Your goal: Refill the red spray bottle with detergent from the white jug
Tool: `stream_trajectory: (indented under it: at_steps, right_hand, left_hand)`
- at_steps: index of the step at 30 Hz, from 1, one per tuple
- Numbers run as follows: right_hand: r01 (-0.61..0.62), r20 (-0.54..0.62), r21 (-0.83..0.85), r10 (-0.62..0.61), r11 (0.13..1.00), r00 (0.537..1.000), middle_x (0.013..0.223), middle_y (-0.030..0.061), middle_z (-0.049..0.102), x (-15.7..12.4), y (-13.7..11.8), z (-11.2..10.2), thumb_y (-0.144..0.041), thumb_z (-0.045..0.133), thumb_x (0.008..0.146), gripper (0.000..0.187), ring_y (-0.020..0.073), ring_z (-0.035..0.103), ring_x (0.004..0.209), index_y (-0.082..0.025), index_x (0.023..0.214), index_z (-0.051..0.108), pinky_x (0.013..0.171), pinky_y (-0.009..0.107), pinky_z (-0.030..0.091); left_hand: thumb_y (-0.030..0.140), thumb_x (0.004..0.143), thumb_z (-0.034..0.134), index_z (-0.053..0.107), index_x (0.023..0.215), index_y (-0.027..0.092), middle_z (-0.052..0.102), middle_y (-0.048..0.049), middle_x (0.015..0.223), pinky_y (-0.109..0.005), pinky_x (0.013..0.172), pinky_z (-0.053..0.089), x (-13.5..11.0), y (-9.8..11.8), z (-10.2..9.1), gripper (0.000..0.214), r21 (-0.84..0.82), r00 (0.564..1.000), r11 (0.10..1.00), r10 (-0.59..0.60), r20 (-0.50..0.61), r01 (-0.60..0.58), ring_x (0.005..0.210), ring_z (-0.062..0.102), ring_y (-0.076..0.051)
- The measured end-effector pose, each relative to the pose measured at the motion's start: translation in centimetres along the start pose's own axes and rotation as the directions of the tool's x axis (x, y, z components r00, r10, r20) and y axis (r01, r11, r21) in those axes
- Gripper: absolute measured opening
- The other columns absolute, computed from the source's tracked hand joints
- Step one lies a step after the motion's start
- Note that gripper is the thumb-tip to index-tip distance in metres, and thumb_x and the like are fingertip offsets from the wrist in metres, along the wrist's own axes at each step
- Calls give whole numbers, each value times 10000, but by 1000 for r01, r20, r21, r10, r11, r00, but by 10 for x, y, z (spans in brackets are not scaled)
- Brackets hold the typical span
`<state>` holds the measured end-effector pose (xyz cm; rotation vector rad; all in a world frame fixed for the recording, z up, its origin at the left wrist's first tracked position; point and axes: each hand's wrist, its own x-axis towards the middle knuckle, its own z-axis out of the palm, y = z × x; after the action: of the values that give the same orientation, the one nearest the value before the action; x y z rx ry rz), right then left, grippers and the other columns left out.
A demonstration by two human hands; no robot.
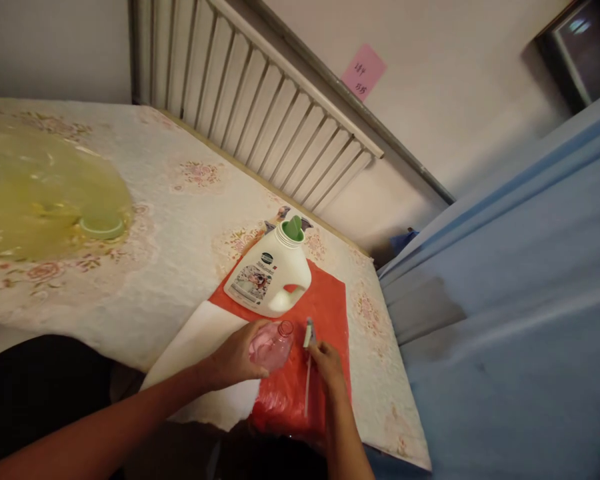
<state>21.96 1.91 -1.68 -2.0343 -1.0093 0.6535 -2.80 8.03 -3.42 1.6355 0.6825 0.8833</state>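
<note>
My left hand [240, 357] is wrapped round a see-through pink bottle [275, 347] whose threaded mouth is uncapped. In my right hand [329, 365] is a pump head [309, 333], pinched by the fingers, with a thin pale dip tube [307, 393] hanging below it. The pump head is apart from the bottle, a little to its right. Just beyond both hands stands a cream detergent jug [269, 277] with a label, a handle and a green spout in its open neck. Whether liquid is in the pink bottle I cannot tell.
A red plastic sheet [330, 300] and a white cloth or paper [200, 347] lie on the floral tablecloth [180, 220]. At the left is a yellow plastic bag [45, 193] with a green ring [101, 230]. A radiator [260, 100] lines the back; a blue curtain [510, 287] hangs right.
</note>
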Motion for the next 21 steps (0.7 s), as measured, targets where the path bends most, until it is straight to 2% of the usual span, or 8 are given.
stream_trajectory:
  at_steps: [3,6,12,17,21]
  right_hand:
    - [-18,-42,211,28,977,999,553,-43,555,-14,8,-30,-508,652,666,322,121,496,492,-193,654,585,495,241,382]
    - [-22,-80,365,55,931,995,647,-39,601,-29,13,-53,-500,695,650,346,117,541,537,-190,787,625,529,237,429]
    - [65,-172,609,52,791,984,781,-1,689,-46,10,-80,-408,815,596,385,143,634,655,-179,869,670,610,250,496]
    - [174,-281,661,25,730,960,818,19,720,-52,-5,-94,-394,840,616,417,158,682,687,-172,916,654,681,287,542]
    - [300,-374,645,-52,703,926,868,27,727,-55,-27,-99,-334,825,665,404,152,693,695,-177,989,642,686,292,559]
  left_hand:
    - [124,530,793,457,1291,233,607,-73,1289,-417,1004,487,-1,-10,19,839,41,999,999,-18,-29,19,1180,583,-287]
    - [124,533,792,454,1279,222,595,-76,1292,-428,1036,458,0,-10,37,825,97,999,995,-1,-39,5,1193,567,-287]
    - [128,550,781,426,1289,214,569,-89,1302,-440,1081,413,7,1,66,824,235,997,971,49,-51,-36,1226,537,-290]
    - [157,571,783,399,1322,220,543,-101,1327,-477,1096,392,9,-6,77,846,299,998,954,48,-28,-37,1246,518,-311]
    - [187,598,778,375,1349,223,519,-104,1353,-486,1111,370,6,-12,79,853,335,998,940,66,-10,-59,1267,497,-313]
